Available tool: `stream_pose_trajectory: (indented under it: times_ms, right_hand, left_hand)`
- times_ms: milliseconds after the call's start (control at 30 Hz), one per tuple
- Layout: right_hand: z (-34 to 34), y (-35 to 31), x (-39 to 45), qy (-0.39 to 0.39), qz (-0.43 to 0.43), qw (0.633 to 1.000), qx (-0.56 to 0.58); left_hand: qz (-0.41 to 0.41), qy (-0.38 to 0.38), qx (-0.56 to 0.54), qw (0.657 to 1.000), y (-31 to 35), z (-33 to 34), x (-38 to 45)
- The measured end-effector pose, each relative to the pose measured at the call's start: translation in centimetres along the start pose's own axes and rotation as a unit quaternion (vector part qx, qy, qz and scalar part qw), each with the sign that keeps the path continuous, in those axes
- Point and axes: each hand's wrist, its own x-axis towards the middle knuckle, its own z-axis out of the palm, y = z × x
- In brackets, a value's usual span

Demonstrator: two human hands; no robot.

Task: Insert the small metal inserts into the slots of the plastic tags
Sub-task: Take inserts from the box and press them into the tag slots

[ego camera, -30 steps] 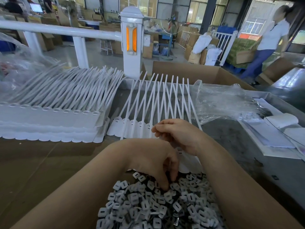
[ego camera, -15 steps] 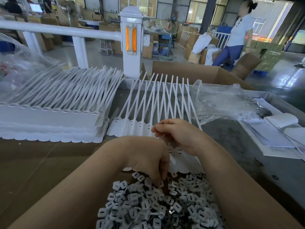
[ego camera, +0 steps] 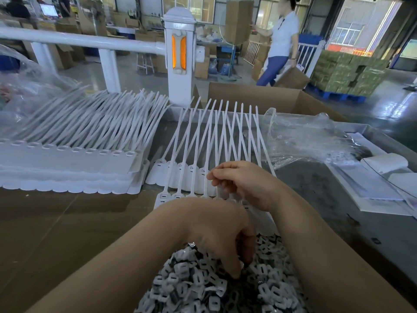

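A heap of small inserts (ego camera: 216, 288), white rounded squares with dark slotted centres and flecks of grey metal, is seen at the near edge of the counter (ego camera: 67, 222), its lower part cut off by the frame. Just beyond it, flat white plastic tags (ego camera: 180, 177) with long thin tails are fanned in two overlapping rows. A thicker stack (ego camera: 67, 163) of the same tags is laid to the left, crinkled clear film (ego camera: 304, 141) to the right. The left hand (ego camera: 216, 231) is dipped into the heap, fingers curled down; whether an insert is pinched cannot be told, as the fingertips are hidden. The right hand (ego camera: 243, 184) is held over the near row, fingers bent and bunched at the tails; a firm grasp cannot be made out.
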Motion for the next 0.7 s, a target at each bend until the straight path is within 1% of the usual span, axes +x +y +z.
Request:
stream_pose_trajectory:
  times_ms: [133, 267, 367, 467, 533, 600, 667, 700]
  right_hand:
    - [0.0, 0.0, 0.0, -0.006, -0.001, 1.000, 0.006]
    - [-0.1, -0.1, 0.0, -0.009, 0.002, 1.000, 0.014]
    - [-0.2, -0.2, 0.1, -0.011, 0.006, 1.000, 0.022]
    - [-0.2, -0.2, 0.0, -0.009, 0.009, 1.000, 0.024]
    - [-0.2, -0.2, 0.0, -0.004, 0.007, 1.000, 0.025]
    - [-0.2, -0.2, -0.1, 0.003, 0.002, 1.000, 0.021]
    - [-0.2, -0.2, -0.1, 0.007, 0.000, 1.000, 0.017]
    - [-0.1, -0.2, -0.1, 0.007, 0.000, 1.000, 0.017]
  left_hand:
    - [-0.023, 0.011, -0.010, 1.000, -0.2, -0.7, -0.9]
    - [-0.069, 0.001, -0.062, 0.996, -0.6, -1.6, -1.9]
    - [-0.074, 0.019, -0.058, 0.995, -0.9, -2.0, -2.2]
    - [-0.068, 0.020, -0.085, 0.994, -1.2, -2.4, -2.3]
    - [-0.071, 0.011, -0.105, 0.992, -1.4, -2.5, -2.5]
    - [-0.080, -0.019, -0.121, 0.989, -1.5, -2.6, -2.7]
    - [-0.098, -0.054, -0.094, 0.989, -1.6, -2.8, -2.9]
    - [-0.109, -0.055, -0.068, 0.990, -1.7, -2.8, -3.0]
